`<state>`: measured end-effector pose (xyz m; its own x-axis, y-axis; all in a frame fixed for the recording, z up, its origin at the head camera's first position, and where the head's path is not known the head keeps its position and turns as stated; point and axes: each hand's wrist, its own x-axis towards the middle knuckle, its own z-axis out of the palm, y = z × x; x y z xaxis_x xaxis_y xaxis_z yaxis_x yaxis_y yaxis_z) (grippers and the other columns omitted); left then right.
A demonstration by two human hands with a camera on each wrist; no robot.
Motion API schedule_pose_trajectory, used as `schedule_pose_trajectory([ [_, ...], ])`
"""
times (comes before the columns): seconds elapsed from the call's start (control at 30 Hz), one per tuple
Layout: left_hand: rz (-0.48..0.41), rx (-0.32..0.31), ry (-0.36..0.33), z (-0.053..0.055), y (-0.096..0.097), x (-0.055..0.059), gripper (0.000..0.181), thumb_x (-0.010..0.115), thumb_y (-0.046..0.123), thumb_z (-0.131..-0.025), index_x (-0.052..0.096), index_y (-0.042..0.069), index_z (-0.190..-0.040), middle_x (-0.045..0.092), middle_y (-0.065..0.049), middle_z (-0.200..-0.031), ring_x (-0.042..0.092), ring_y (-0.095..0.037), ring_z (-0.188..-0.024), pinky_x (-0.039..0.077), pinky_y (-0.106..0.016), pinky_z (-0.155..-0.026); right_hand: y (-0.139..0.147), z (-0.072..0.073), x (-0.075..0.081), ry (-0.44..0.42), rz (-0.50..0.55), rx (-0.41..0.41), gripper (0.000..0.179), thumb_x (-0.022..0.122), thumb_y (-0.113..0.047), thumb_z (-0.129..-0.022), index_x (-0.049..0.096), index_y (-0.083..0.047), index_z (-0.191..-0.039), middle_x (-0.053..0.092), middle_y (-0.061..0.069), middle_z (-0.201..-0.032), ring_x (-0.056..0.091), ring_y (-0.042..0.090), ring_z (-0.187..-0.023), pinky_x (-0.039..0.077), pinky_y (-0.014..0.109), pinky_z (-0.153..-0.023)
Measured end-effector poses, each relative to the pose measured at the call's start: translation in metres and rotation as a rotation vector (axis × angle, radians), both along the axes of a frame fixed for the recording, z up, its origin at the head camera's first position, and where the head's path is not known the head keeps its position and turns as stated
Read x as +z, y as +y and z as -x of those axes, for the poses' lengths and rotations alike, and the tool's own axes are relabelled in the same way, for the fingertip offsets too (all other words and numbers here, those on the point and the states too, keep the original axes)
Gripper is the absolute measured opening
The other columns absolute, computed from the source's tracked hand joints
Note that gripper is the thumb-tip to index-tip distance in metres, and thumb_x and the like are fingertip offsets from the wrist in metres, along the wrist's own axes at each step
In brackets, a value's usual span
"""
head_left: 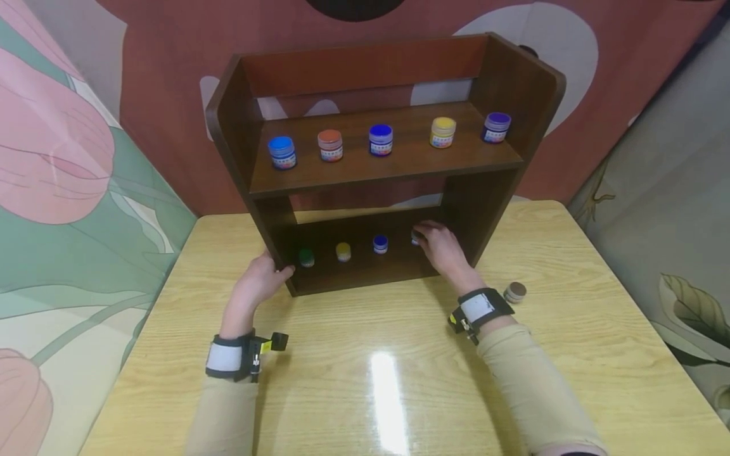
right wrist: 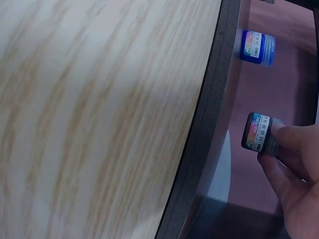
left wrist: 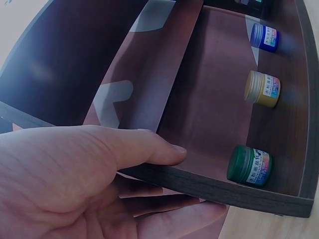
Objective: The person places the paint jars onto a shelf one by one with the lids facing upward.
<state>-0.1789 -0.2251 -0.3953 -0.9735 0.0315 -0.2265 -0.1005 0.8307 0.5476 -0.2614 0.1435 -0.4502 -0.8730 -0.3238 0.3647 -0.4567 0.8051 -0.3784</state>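
My right hand (head_left: 445, 250) reaches into the lower tier of a dark brown wooden shelf (head_left: 336, 183). Between thumb and fingers it pinches a black paint jar (right wrist: 258, 132) with a printed label; whether the jar touches the board is hard to tell. My left hand (head_left: 259, 278) grips the shelf's left side panel, thumb on the inner face and fingers outside, as the left wrist view shows. Along the lower tier stand a green paint jar (left wrist: 249, 165), a yellow paint jar (head_left: 343, 252) and a blue paint jar (head_left: 380, 244). The green one is nearest my left thumb.
On the upper tier several jars stand in a row, from a light blue jar (head_left: 282, 152) to a purple jar (head_left: 497, 128). A brown-lidded jar (head_left: 515, 292) is on the wooden table (head_left: 331, 354), beside my right wrist. Patterned cloth (head_left: 165, 95) hangs behind.
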Motion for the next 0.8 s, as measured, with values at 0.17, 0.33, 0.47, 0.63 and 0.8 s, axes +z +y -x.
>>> schedule_pose_trajectory([
  [0.17, -0.008, -0.002, -0.001, 0.0, 0.0, 0.0, 0.07, 0.053, 0.026, -0.101, 0.022, -0.011, -0.152, 0.047, -0.037, -0.143, 0.06, -0.039, -0.116, 0.053, -0.053, -0.098, 0.0, 0.001, -0.003, -0.011, 0.006, -0.004, 0.026, 0.066, -0.003, -0.092, 0.069, 0.003, -0.118, 0.067, 0.022, -0.125, 0.065, 0.039, -0.115, 0.055, 0.049, -0.098],
  [0.33, -0.023, 0.003, -0.006, -0.001, 0.0, 0.0, 0.071, 0.053, 0.025, -0.102, 0.02, -0.01, -0.153, 0.045, -0.036, -0.146, 0.059, -0.04, -0.12, 0.052, -0.054, -0.1, 0.0, 0.003, -0.005, -0.015, -0.002, -0.009, 0.024, 0.065, -0.003, -0.093, 0.069, 0.003, -0.117, 0.066, 0.022, -0.125, 0.065, 0.039, -0.114, 0.056, 0.05, -0.097],
  [0.47, -0.023, 0.008, -0.009, -0.001, 0.001, 0.001, 0.07, 0.053, 0.025, -0.102, 0.02, -0.009, -0.153, 0.045, -0.035, -0.147, 0.058, -0.04, -0.121, 0.051, -0.054, -0.101, 0.0, 0.005, -0.006, -0.021, -0.008, -0.011, 0.024, 0.065, -0.005, -0.094, 0.069, 0.003, -0.116, 0.066, 0.022, -0.125, 0.065, 0.04, -0.115, 0.055, 0.051, -0.097],
  [0.63, -0.013, 0.009, -0.013, 0.0, 0.001, 0.001, 0.07, 0.053, 0.026, -0.102, 0.021, -0.009, -0.153, 0.045, -0.036, -0.146, 0.058, -0.039, -0.119, 0.052, -0.052, -0.099, -0.001, 0.006, -0.01, -0.035, -0.004, -0.013, 0.024, 0.065, -0.006, -0.094, 0.069, 0.002, -0.116, 0.067, 0.021, -0.124, 0.065, 0.039, -0.115, 0.055, 0.051, -0.097],
  [0.8, -0.013, 0.013, -0.019, 0.0, 0.001, 0.001, 0.069, 0.053, 0.026, -0.102, 0.022, -0.01, -0.153, 0.045, -0.036, -0.146, 0.058, -0.04, -0.12, 0.051, -0.054, -0.1, -0.001, 0.008, -0.014, -0.04, -0.006, -0.013, 0.024, 0.065, -0.006, -0.095, 0.069, 0.002, -0.117, 0.067, 0.022, -0.124, 0.064, 0.039, -0.116, 0.054, 0.05, -0.099],
])
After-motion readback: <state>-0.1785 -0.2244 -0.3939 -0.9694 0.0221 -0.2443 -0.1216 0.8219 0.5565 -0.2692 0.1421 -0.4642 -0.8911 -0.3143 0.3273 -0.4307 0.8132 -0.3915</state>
